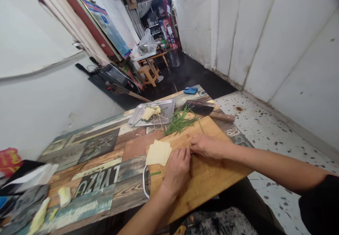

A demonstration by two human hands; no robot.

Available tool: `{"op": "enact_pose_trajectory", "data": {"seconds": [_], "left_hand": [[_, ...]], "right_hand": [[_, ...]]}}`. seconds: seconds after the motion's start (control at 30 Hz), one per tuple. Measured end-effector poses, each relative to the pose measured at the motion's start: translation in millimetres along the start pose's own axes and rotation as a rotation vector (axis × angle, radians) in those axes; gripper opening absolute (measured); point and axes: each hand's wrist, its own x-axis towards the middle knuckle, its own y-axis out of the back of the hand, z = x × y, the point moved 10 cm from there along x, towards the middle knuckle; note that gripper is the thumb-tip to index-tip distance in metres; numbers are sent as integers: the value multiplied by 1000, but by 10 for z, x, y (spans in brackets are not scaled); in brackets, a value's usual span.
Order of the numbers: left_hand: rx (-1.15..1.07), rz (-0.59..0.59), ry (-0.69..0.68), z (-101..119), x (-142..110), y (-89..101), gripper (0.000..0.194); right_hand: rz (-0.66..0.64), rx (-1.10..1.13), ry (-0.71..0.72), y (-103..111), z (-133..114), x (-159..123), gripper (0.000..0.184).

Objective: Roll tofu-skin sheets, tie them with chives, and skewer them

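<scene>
Left hand (pixel 178 168) and right hand (pixel 208 146) nearly meet over the cutting board (pixel 212 176), fingers curled; can't tell what they grip, it's hidden. Square yellow sheets (pixel 158 152) at board's left edge, just beside left hand; green stalks (pixel 181 122) heaped across its far edge. Beyond: tray (pixel 169 105), plus cleaver (pixel 200 107) by worktop's (pixel 104 150) right edge.

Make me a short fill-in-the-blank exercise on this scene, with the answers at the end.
1. The right hand is farther from the pale square sheets than the ____ hand.
2. The piled thin strips at the cutting board's far end are ____ in colour.
3. The cleaver's handle points toward the picture's ____ side.
4. The small object near the table's far end is ____ in colour.

Missing words: left; green; right; blue.
</scene>
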Motion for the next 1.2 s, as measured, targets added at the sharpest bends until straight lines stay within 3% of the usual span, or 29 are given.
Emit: {"op": "enact_pose_trajectory", "data": {"seconds": [0.1, 0.4, 0.47, 0.57, 0.63, 0.73, 0.83, 0.93, 1.07, 1.2], "left_hand": [[67, 117, -49, 97, -31, 67, 22], [18, 81, 22, 1, 44, 12, 16], [19, 72, 31, -2, 38, -7, 16], [6, 48, 37, 2, 31, -43, 16], [1, 42, 38, 7, 31, -51, 17], [8, 42, 38, 13, 35, -48, 19], [10, 70, 30, 22, 35, -20, 20], [14, 103, 34, 20, 29, 8, 20], [11, 106, 44, 16, 30, 13, 19], [0, 65, 37, 21, 36, -23, 21]], "right_hand": [[-3, 61, 7, 1, 37, 39, 41], [15, 114, -106, -64, 195, -45, 36], [39, 111, -138, 1, 350, -56, 32], [81, -34, -320, 156, 806, -35, 29], [38, -121, -424, 188, 1097, 30, 28], [-120, -132, -468, 76, 1359, 205, 34], [-277, -104, -487, -63, 1491, 357, 39], [-379, -83, -472, -125, 1556, 466, 32], [-420, -75, -402, -134, 1598, 591, 14], [-365, -124, -399, -131, 1685, 699, 13]]}}
